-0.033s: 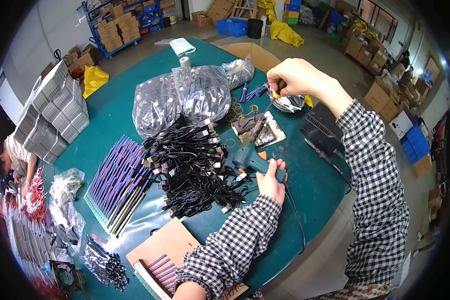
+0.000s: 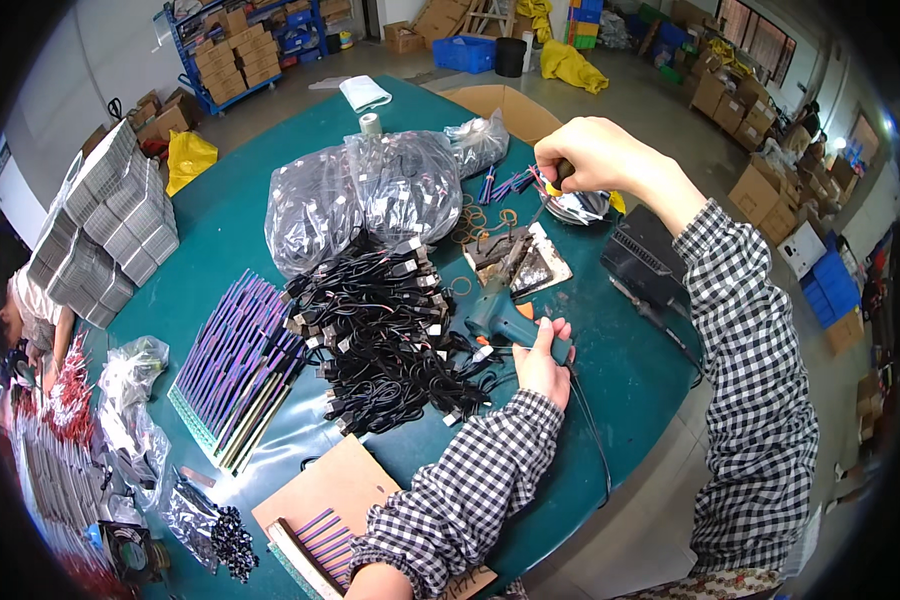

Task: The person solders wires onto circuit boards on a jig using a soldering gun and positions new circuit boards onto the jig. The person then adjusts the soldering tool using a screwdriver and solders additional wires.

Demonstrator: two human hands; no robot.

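Note:
My left hand (image 2: 543,366) is closed round the grip of a teal pistol-shaped corded tool (image 2: 492,308) with an orange trigger. Its dark barrel slants up over a stained white-edged block (image 2: 550,262). Held higher up, my right hand (image 2: 592,155) grips a screwdriver (image 2: 558,181) with a black and yellow handle. The thin shaft points down and left, to the tool's front end; whether they touch I cannot tell. Left of the tool lies a big heap of black cables (image 2: 380,330) with metal plugs.
Clear bags of parts (image 2: 405,185) stand behind the cables. Purple strips (image 2: 238,355) lie to the left, near stacked grey trays (image 2: 110,225). A black box-shaped device (image 2: 642,255) sits right. Cardboard (image 2: 335,480) lies under my left forearm. At far left, another person's arm (image 2: 62,335) reaches toward red-and-white wires.

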